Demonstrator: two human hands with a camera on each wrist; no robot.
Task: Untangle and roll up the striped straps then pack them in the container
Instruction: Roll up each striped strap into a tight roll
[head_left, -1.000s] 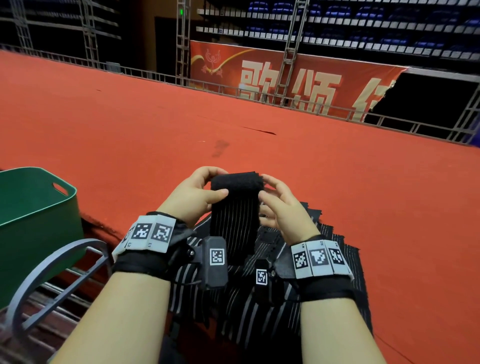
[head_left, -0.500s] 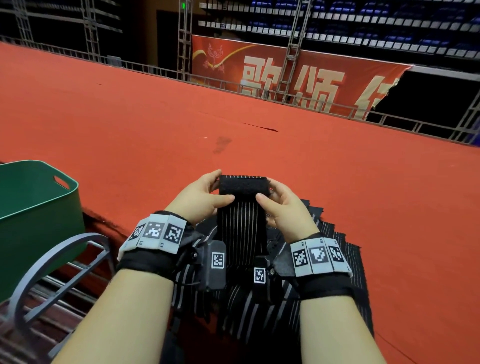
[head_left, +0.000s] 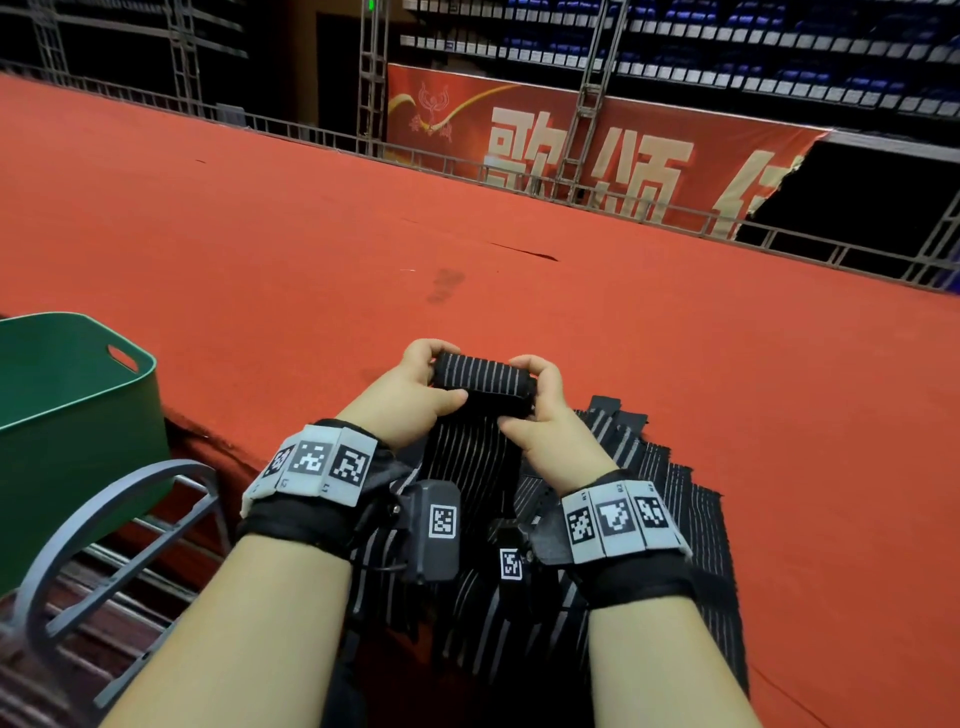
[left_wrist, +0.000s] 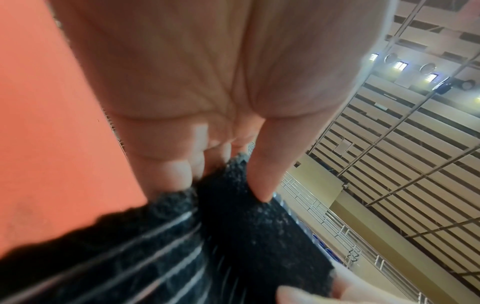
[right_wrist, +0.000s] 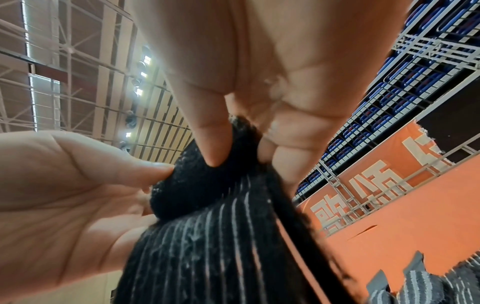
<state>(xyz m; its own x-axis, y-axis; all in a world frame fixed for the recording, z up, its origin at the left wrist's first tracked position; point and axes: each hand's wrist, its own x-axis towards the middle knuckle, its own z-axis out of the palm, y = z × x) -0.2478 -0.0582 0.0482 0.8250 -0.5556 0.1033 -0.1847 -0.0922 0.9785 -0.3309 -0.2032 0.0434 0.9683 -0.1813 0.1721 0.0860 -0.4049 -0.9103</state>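
A black strap with thin white stripes (head_left: 485, 382) is held up in front of me, its top end wound into a small roll. My left hand (head_left: 415, 392) pinches the roll's left end and my right hand (head_left: 540, 400) pinches its right end. The strap's loose length (head_left: 470, 462) hangs down between my wrists. In the left wrist view my thumb and fingers press the black fuzzy end (left_wrist: 241, 207). In the right wrist view the thumb and fingers squeeze the same roll (right_wrist: 197, 181). A pile of more striped straps (head_left: 670, 509) lies under my hands. The green container (head_left: 78, 415) stands at the left.
Red carpet (head_left: 519, 291) covers the wide platform ahead, with a railing (head_left: 519, 171) at its far edge. A grey metal frame (head_left: 109, 525) sits beside the green container, below the platform edge. A red banner hangs beyond the railing.
The strap's top end has been turned over into a tighter roll, now showing stripes on top. Both hands moved slightly forward and closed in on the roll's ends.
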